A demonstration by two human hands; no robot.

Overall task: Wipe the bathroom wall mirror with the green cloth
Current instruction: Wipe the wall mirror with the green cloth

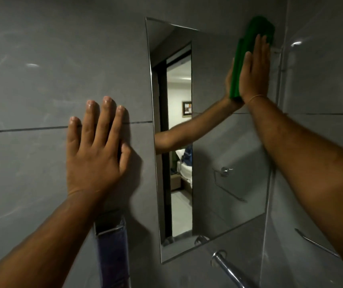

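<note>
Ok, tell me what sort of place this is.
Likely a bathroom: a grey tiled wall, a mirror fixed to it, and a chrome tap below the mirror.

The cloth (254, 28) is plain bright green. The wall tiles (31, 90) are dark grey with faint pale streaks and a darker grout line. The mirror (212, 80) has a thin silver edge. The tap (227, 267) is shiny silver. The near-left container (112, 256) is deep blue-violet with a black top.
</note>
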